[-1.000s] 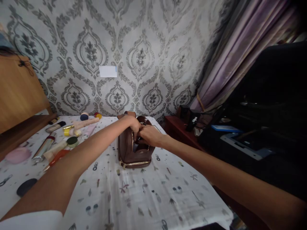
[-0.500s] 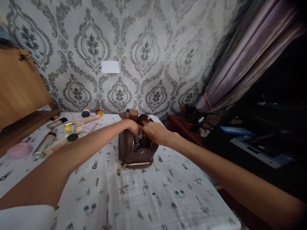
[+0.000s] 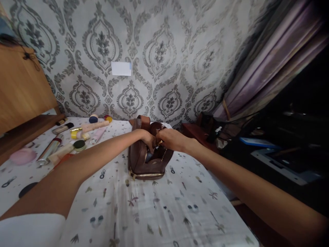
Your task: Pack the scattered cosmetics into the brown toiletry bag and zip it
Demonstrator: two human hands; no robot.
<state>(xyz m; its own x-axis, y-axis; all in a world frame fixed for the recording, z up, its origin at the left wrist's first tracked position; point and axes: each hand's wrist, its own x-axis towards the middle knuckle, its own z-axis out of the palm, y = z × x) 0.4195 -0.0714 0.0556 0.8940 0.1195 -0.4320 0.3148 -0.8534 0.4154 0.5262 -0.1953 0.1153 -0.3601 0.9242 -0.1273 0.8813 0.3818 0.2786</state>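
A brown leather bag with gold zips stands on the patterned white cloth, its top unzipped. My left hand is at the bag's mouth with fingers pointing down inside; the fingertips are partly hidden. On the other side of the opening, my right hand is curled closed close beside my left fingers. Something small and shiny shows between the two hands, too small to name. A wide brown strap rises behind the bag.
Cosmetics lie to the left: a pink sponge, a dark-lidded jar, a silvery tube and a navy-lidded pot. A wooden cabinet stands at the left. A purple curtain hangs right, above dark furniture with electronics.
The view has shifted slightly. Both hands stay at the bag's mouth, with the right hand slightly farther right. More of the cosmetics near my left forearm now shows.
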